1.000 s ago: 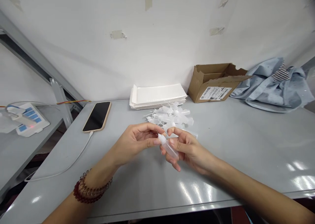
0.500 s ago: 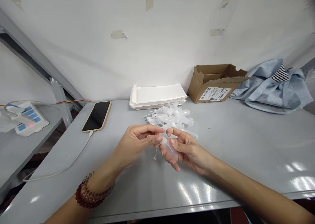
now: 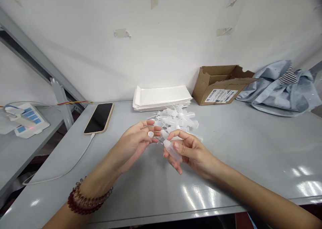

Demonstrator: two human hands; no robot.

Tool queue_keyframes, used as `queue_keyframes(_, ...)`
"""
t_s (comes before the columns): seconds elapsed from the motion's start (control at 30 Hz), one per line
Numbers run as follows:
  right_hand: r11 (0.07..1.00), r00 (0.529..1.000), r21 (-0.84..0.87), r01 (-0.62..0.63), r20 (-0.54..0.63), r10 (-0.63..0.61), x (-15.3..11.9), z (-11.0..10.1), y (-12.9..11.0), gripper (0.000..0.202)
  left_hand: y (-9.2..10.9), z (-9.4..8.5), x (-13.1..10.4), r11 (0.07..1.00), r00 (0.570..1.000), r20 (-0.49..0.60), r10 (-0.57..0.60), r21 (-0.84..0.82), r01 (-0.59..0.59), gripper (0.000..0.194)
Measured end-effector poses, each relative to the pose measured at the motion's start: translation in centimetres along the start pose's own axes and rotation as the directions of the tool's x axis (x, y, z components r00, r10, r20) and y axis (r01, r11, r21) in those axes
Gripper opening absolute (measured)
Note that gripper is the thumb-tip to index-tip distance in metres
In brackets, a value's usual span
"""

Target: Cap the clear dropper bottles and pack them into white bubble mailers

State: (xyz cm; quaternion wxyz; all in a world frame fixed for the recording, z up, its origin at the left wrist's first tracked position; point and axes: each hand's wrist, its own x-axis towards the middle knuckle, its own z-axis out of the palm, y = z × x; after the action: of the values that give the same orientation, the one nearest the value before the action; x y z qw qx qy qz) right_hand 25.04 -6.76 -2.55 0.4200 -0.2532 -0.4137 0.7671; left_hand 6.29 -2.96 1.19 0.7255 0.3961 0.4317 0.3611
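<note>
1. The grey counter [image 3: 251, 148] carries everything.
2. A blue cloth [image 3: 279, 88] lies far right.
3. A brown box [image 3: 221, 83] bears a white shipping label; its print is too small to read.
4. White trays [image 3: 162, 97] are stacked by the wall.
5. A phone [image 3: 99, 118] lies face up, cable attached.
6. A pile of clear plastic parts [image 3: 178, 119] sits just behind the hands.
7. The right hand [image 3: 192, 151] grips a small clear bottle [image 3: 172, 150], tilted, above the counter.
8. The left hand [image 3: 136, 143] pinches a small white cap [image 3: 150, 134], just beside the bottle's tip.
</note>
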Motion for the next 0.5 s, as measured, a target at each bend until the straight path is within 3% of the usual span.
queue_keyframes(0.27, 0.997, 0.999, -0.061, 0.054, -0.003, -0.054, 0.11, -0.04, -0.03, 0.013, 0.18, -0.37, -0.24, 0.991, 0.96, 0.278, 0.022, 0.123, -0.058, 0.019)
queue_keyframes(0.5, 0.997, 0.998, -0.053, 0.049, -0.03, -0.05, 0.08, -0.13, -0.21, 0.015, 0.02, -0.53, -0.21, 0.982, 0.98, 0.197, 0.003, 0.185, -0.04, 0.031)
